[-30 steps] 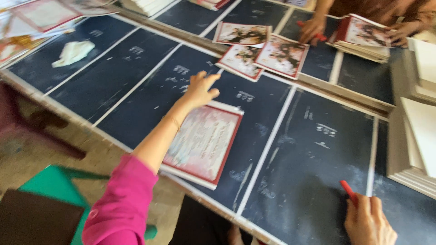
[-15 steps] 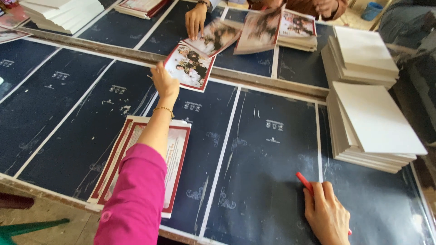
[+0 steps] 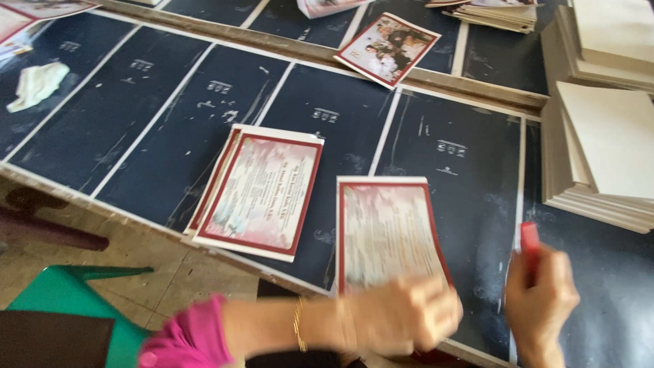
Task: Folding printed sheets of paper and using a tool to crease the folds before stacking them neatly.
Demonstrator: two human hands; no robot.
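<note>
My left hand (image 3: 402, 317) has come back from its reach toward the far side of the table and now holds a red-bordered printed card (image 3: 390, 232) by its near edge, fingers clamped on it, though blurred. The card lies flat on the dark work table (image 3: 470, 170), just right of the stack of similar cards (image 3: 262, 191), not touching it. So one card is now in front of me. My right hand (image 3: 541, 293) grips a red marker (image 3: 529, 242), fingers closed around it, just beside the card.
</note>
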